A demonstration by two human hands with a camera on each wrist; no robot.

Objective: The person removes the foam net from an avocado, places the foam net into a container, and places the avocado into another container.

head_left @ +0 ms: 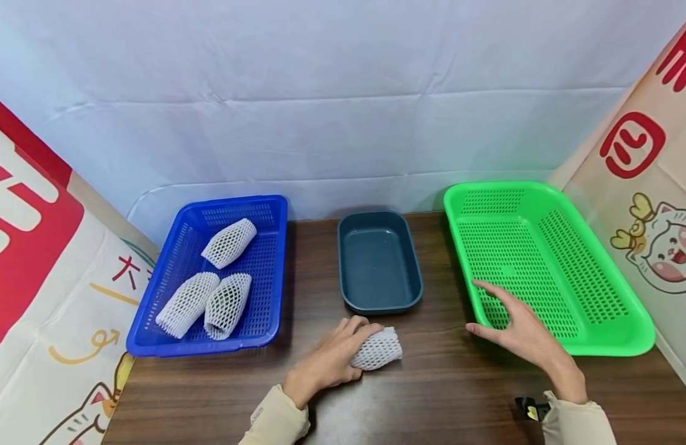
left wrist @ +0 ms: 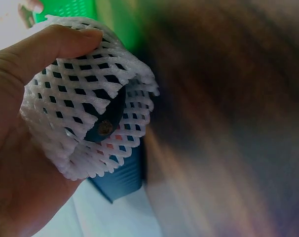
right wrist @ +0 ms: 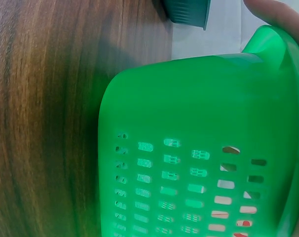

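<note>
My left hand (head_left: pixel 333 357) grips a white foam fruit net (head_left: pixel 379 350) just in front of the small dark teal tub (head_left: pixel 383 306). Through the net's open end, the left wrist view shows a dark, rounded fruit (left wrist: pixel 106 127) with a brown stem scar; most of it is hidden by the mesh. The thumb (left wrist: pixel 73 42) lies across the net's upper side. My right hand (head_left: pixel 523 330) holds nothing, thumb and fingers spread apart at the near left rim of the green basket (head_left: pixel 462 247). That basket's perforated wall fills much of the right wrist view.
A blue basket (head_left: pixel 279 272) on the left holds three foam nets (head_left: pixel 229 243). The tub and green basket have nothing inside. A small black object (head_left: pixel 529 409) lies by the right sleeve. A white cloth backdrop (head_left: pixel 343 123) stands behind the wooden table (head_left: pixel 443 395), with printed panels at both sides.
</note>
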